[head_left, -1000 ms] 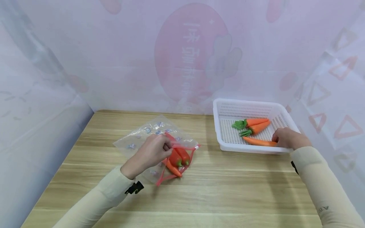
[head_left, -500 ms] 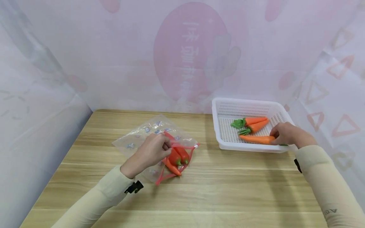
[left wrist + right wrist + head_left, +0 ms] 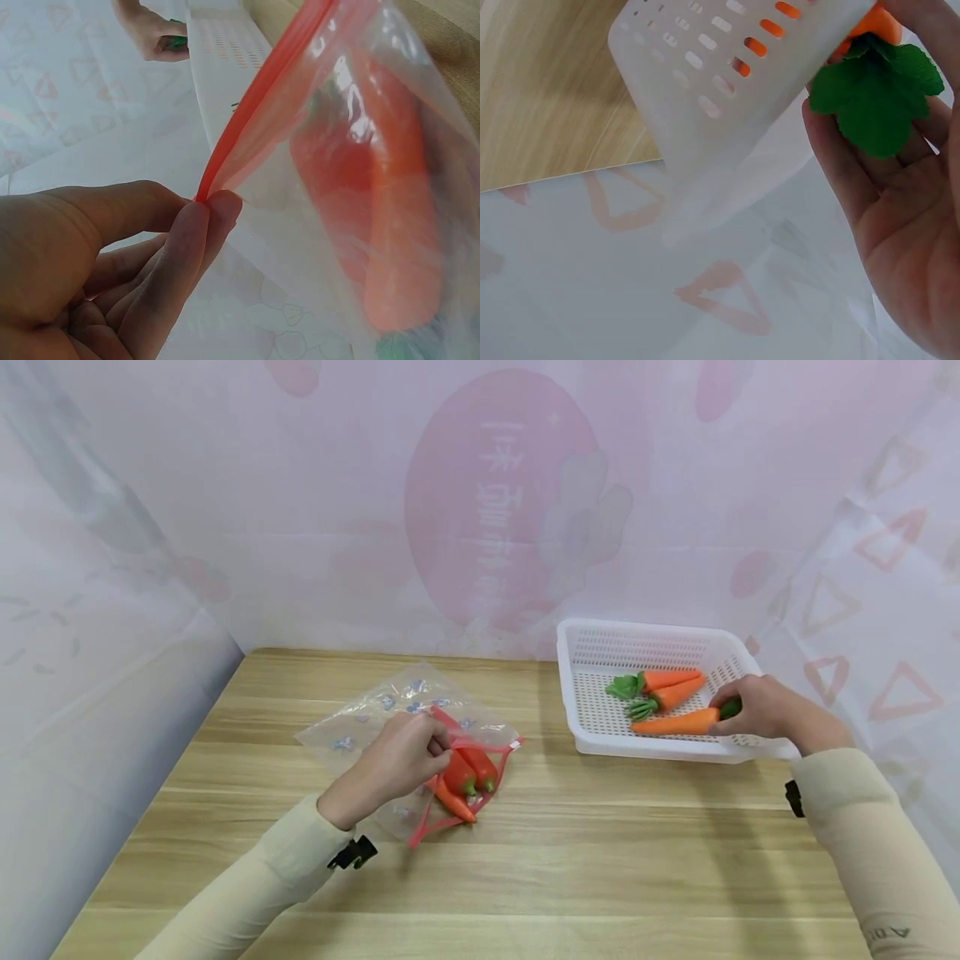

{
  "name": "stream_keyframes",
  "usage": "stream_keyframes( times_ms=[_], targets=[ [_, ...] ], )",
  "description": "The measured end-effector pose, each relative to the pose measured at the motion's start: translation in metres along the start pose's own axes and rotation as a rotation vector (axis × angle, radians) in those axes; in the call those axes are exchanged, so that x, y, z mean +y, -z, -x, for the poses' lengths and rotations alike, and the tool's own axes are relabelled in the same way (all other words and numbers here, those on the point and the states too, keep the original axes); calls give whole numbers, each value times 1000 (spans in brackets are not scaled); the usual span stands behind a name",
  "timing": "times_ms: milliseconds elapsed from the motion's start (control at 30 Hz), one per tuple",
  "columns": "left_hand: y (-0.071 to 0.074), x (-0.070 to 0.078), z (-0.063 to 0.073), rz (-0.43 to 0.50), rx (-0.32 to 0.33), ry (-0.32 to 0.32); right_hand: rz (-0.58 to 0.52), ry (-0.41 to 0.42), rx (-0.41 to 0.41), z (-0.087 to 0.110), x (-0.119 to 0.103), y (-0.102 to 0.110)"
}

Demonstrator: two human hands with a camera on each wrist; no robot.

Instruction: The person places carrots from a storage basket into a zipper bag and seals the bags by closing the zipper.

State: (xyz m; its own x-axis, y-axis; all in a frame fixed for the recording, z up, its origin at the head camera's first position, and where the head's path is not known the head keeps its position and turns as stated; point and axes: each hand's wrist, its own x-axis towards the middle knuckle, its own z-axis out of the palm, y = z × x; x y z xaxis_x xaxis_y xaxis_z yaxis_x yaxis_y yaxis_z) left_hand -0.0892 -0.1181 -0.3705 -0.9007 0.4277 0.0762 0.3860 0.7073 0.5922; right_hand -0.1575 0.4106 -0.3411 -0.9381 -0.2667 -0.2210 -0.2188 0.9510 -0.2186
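Note:
My left hand [image 3: 401, 760] pinches the red zip edge [image 3: 240, 120] of a clear printed zip bag [image 3: 420, 681] between thumb and fingers. Inside lie red peppers [image 3: 459, 774] with green stems, plus an orange carrot [image 3: 456, 804] whose tip points to the bag's mouth. At the white perforated basket [image 3: 645, 749], my right hand [image 3: 765, 710] grips a carrot [image 3: 678, 724] near its top end. Its leafy green top [image 3: 881, 90] shows against the palm in the right wrist view. The carrot's tip reaches left over the basket floor.
Two more carrots, an upper one [image 3: 675, 678] and a lower one [image 3: 684, 692], lie in the basket with leaves to the left. Basket and bag rest on a wooden table [image 3: 585, 852]. Printed white sheets [image 3: 337, 527] rise behind and at both sides.
My right hand has drawn slightly up and right. The gripped carrot has shifted and its green top now shows past the fingers. My left hand and the bag stay in place.

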Motion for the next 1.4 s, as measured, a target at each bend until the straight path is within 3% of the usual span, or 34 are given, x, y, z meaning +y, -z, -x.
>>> stream_keyframes(
  times_ms=[367, 1400],
  targets=[
    [-1, 3, -1, 15, -13, 56, -21, -13, 32, 9, -7, 5],
    [-1, 0, -2, 20, -3, 12, 32, 63, 122, 26, -49, 36]
  ],
)
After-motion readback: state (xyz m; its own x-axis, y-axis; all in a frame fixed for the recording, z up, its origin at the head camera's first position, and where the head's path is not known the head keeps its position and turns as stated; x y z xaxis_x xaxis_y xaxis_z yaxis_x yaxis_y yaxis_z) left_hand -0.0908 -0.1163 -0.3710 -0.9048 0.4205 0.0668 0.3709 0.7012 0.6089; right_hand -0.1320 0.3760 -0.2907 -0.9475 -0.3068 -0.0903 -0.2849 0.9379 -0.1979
